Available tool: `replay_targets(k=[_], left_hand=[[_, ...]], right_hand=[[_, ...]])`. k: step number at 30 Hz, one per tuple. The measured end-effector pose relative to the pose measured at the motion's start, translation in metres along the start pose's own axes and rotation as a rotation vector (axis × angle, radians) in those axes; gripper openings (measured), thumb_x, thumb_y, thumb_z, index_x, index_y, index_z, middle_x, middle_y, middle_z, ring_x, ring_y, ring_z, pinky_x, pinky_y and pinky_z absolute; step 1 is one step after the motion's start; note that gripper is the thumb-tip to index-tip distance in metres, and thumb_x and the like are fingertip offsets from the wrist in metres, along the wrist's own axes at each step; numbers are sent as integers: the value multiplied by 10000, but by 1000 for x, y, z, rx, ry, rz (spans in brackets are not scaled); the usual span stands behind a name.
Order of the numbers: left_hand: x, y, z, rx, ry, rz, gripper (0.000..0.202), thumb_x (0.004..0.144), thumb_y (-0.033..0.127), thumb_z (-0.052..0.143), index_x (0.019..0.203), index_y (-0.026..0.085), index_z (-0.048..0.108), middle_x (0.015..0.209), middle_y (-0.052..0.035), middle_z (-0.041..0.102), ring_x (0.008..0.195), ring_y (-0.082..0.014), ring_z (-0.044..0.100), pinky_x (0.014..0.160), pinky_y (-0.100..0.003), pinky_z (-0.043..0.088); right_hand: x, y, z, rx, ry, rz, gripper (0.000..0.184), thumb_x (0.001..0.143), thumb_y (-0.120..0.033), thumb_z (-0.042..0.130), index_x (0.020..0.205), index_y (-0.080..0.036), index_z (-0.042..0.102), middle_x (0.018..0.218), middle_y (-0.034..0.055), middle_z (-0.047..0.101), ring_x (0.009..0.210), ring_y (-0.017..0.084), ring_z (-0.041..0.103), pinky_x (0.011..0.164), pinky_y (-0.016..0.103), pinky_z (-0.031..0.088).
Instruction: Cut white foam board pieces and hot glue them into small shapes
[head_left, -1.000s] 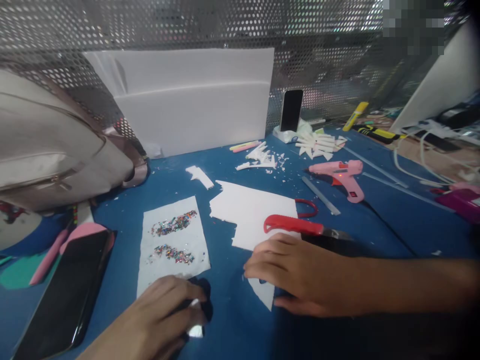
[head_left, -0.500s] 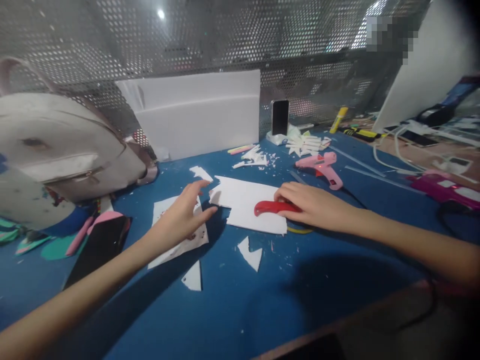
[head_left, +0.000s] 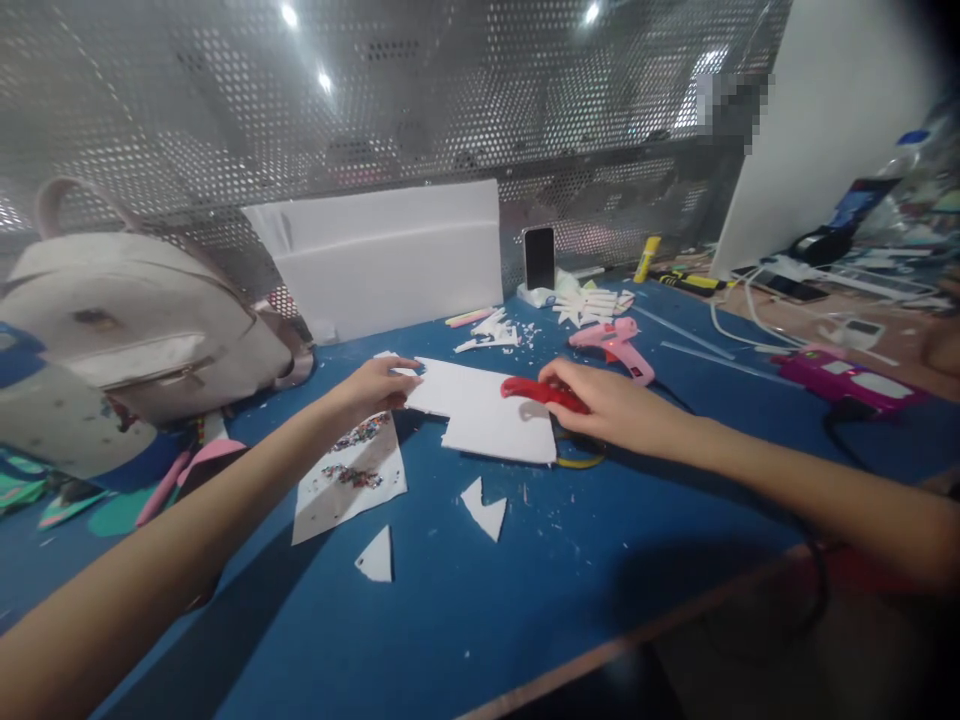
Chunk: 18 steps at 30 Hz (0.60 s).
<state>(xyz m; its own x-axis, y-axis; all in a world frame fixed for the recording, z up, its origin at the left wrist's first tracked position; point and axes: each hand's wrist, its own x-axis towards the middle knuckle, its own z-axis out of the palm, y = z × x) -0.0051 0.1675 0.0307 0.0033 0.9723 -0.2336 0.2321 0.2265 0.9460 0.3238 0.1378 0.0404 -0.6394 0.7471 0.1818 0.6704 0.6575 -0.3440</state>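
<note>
A notched piece of white foam board (head_left: 487, 415) lies in the middle of the blue tabletop. My left hand (head_left: 379, 385) is at the board's left end, thumb and fingers closed on its edge. My right hand (head_left: 592, 400) grips a red-handled cutter (head_left: 536, 393), which looks like a utility knife, above the right part of the board; its blade cannot be made out. Something yellow and curved (head_left: 581, 461) shows beside the board's right edge. Left of the board, partly under my left forearm, is a white sheet (head_left: 349, 510) with small colourful bits on it.
White offcuts (head_left: 491, 515) lie in front. Behind are a pink glue gun (head_left: 615, 345), a propped phone (head_left: 538, 258), white scraps (head_left: 491, 330) and a standing white panel (head_left: 397, 270). A backpack (head_left: 135, 300) stands left; cables and a magenta device (head_left: 847, 380) are right.
My left hand has moved up and forward to the board's left end and closed on its edge. The red cutter stays in my right hand, tilted slightly differently. The camera view has shifted.
</note>
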Motion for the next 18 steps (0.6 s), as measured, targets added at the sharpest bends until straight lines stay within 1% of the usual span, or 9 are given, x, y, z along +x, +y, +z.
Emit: replay_targets(k=[3, 6, 8, 11, 15, 18], left_hand=[[3, 0, -5, -81, 29, 22, 170, 902, 186, 618, 1058, 120, 615, 809, -7, 625, 592, -87, 574, 530, -213, 501], [9, -1, -8, -152, 97, 62, 195, 933, 250, 584, 1089, 132, 599, 952, -44, 639, 713, -121, 621, 609, -261, 546], [13, 0, -6, -186, 118, 75, 226, 932, 268, 586, 1117, 138, 594, 1034, -66, 636, 807, -153, 639, 683, -308, 563], [20, 0, 4, -223, 129, 77, 273, 925, 282, 596, 1156, 137, 584, 1119, -87, 622, 913, -192, 642, 766, -369, 563], [31, 5, 20, -270, 154, 92, 313, 922, 294, 598, 1193, 139, 569, 1175, -100, 606, 978, -217, 633, 816, -408, 552], [40, 13, 25, -297, 197, 125, 322, 922, 297, 598, 1202, 141, 566, 1188, -102, 601, 992, -222, 629, 828, -416, 548]], right_hand=[[-9, -6, -15, 37, 78, -3, 318, 957, -338, 385, 1208, -169, 480, 1087, 114, 618, 865, 224, 602, 703, 340, 437], [-20, -10, -24, 52, 97, -34, 358, 964, -308, 376, 1297, -191, 439, 1209, 119, 575, 980, 243, 593, 770, 352, 462], [-26, -12, -25, 66, 47, -45, 358, 973, -313, 373, 1307, -202, 441, 1209, 111, 575, 997, 242, 592, 786, 354, 473], [-34, -17, -23, 110, -63, -43, 336, 977, -308, 368, 1283, -209, 467, 1158, 97, 595, 946, 226, 608, 778, 350, 485], [-41, -24, -19, 148, -148, -43, 326, 971, -286, 374, 1279, -233, 470, 1187, 82, 580, 964, 221, 606, 808, 356, 483], [-43, -28, -18, 168, -167, -57, 314, 968, -275, 384, 1267, -240, 472, 1173, 73, 577, 985, 217, 599, 835, 353, 476]])
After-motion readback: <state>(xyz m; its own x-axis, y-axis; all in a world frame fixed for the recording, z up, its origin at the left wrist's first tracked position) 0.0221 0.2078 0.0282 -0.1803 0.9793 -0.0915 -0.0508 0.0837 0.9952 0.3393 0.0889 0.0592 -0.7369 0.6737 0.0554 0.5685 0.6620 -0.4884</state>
